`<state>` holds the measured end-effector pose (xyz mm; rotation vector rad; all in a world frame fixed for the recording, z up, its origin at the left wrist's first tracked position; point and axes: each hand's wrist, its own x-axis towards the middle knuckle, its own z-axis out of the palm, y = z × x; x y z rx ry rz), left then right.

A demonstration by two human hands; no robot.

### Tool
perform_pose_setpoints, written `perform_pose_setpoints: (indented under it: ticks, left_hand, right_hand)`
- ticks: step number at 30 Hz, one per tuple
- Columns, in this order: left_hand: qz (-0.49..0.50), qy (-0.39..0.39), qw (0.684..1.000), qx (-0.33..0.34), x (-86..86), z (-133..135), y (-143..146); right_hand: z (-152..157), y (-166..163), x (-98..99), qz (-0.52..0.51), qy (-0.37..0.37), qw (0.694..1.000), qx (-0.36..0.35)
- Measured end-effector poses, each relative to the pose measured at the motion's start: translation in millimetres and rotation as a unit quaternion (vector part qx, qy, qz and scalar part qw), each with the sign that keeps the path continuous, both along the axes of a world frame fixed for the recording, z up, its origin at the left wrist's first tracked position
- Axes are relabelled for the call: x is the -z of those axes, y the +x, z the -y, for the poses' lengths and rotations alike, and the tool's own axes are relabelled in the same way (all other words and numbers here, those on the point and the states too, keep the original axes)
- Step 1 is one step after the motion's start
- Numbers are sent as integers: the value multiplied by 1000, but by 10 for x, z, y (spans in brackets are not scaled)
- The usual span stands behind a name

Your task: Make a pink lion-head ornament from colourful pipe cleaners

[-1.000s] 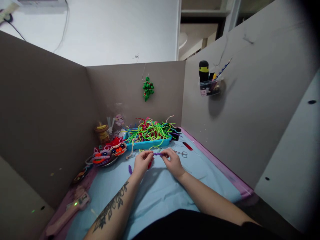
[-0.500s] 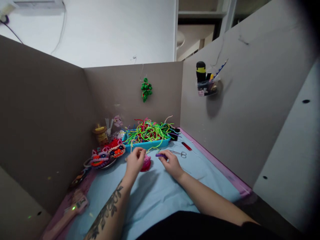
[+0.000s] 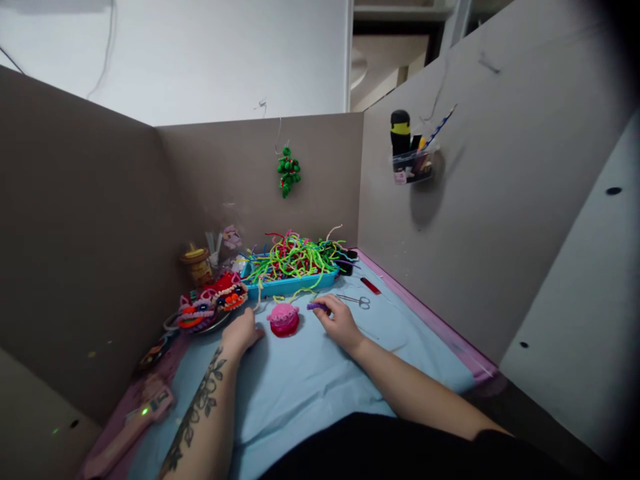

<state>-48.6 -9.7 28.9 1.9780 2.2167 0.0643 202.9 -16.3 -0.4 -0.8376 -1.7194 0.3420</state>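
A small purple fuzzy piece (image 3: pixel 318 307), apparently coiled pipe cleaner, is pinched in the fingertips of my right hand (image 3: pixel 341 323). Between my hands a round pink fuzzy figure (image 3: pixel 283 319) with small side bumps sits on the cloth, its lower part a deeper red-pink. My left hand (image 3: pixel 241 332) is low over the cloth to the left of it, beside the dish of fuzzy figures. Its thumb stands apart from the fingers, which are partly hidden behind the hand.
A blue tray (image 3: pixel 300 287) heaped with pipe cleaners stands at the back. Scissors (image 3: pixel 361 302) and a red strip (image 3: pixel 371 286) lie on the right. Fuzzy animal faces (image 3: pixel 197 315) fill a dish at left. A hot glue gun (image 3: pixel 150 408) lies front left. Grey partitions surround the table.
My left hand has moved left and down, away from the pink figure, uncovering it. My right hand still holds the purple piece in nearly the same place. The view has shifted slightly.
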Motion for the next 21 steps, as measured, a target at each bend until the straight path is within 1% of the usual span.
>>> perform_pose_setpoints:
  ticks: [2, 4, 5, 6, 8, 10, 13, 15, 17, 21]
  left_hand:
    - [0, 19, 1000, -11, -23, -1, -29]
    - [14, 74, 997, -35, -61, -3, -60]
    - [35, 108, 993, -37, -82, -3, -67]
    - [71, 139, 987, -24, -101, -2, -64]
    - [181, 176, 967, 39, -131, 16, -16]
    - [313, 169, 927, 119, -143, 59, 93]
    - [459, 125, 859, 192, -135, 158, 329]
    - [519, 80, 825, 209, -121, 222, 484]
    - [564, 66, 798, 202, -108, 266, 599]
    - [607, 49, 766, 205, -95, 296, 683]
  right_hand:
    - [5, -3, -2, 5, 0, 1000, -3]
    - [4, -8, 8, 9, -2, 1000, -10]
    - [1, -11, 15, 10, -2, 1000, -14]
    - [-3, -15, 23, 10, -1, 1000, -19]
    - [-9, -21, 37, 11, -1, 1000, -27]
    - [-6, -26, 40, 10, 1, 999, -33]
    - [24, -36, 18, 4, 15, 999, -36]
    - [54, -42, -3, -3, 32, 999, -35]
    - [80, -46, -17, -11, 45, 998, -34]
    - [95, -47, -6, -24, 55, 998, -38]
